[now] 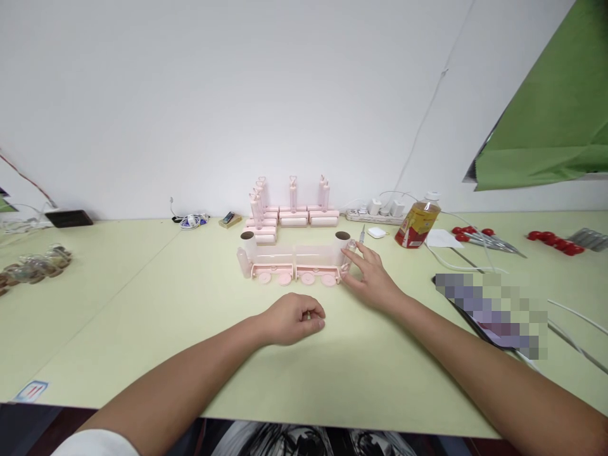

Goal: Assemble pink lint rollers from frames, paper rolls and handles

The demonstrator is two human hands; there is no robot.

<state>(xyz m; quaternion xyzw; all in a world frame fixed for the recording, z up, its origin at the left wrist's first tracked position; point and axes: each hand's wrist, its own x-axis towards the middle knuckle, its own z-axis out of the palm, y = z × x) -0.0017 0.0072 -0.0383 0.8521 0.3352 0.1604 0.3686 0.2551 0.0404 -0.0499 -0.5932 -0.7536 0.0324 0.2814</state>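
The right hand (373, 275) reaches out over the pale green tabletop (142, 304), fingers loosely spread, fingertips touching a small clear vial (350, 247) that stands at the right end of the pink toy train (292, 261). Whether the fingers actually grip the vial, I cannot tell. The train sits in the middle of the tabletop, side-on, two joined cars on round pink wheels, with a dark-topped cylinder at each end. The left hand (294, 318) rests on the tabletop just in front of the train, curled into a loose fist with thumb against forefinger; something tiny may be pinched there, too small to make out. Behind the train, near the wall, there's a stack of pink blocks (289, 215) with upright posts. To the right stands a bottle of amber liquid (418, 223), beside a white power strip (375, 214), and further right lie red-handled tools (479, 237). Far left, a cluster of small jars (40, 263) sits near the edge.
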